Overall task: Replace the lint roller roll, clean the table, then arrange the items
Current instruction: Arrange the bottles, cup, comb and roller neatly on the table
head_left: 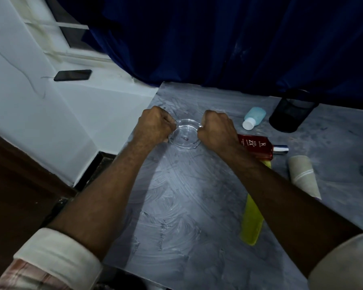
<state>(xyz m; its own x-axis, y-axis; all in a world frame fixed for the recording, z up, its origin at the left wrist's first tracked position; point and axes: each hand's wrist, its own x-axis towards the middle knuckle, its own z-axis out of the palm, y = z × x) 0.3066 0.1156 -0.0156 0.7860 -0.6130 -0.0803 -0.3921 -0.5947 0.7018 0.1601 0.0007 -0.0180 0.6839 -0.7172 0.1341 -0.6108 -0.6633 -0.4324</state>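
A clear round glass dish [186, 136] sits near the far left corner of the grey table [187, 206]. My left hand [154, 125] grips its left rim and my right hand [217, 130] grips its right rim, both fists closed. A yellow-green lint roller handle [252, 216] lies along the table under my right forearm. A grey-white roll [303, 174] lies on its side at the right. A red perfume bottle [258, 147] with a silver cap lies just right of my right hand.
A small blue bottle with a white cap [253, 118] lies behind the perfume. A black mesh cup [291, 110] stands at the back right against the dark blue curtain [218, 38]. A black phone [72, 75] rests on the white ledge to the left.
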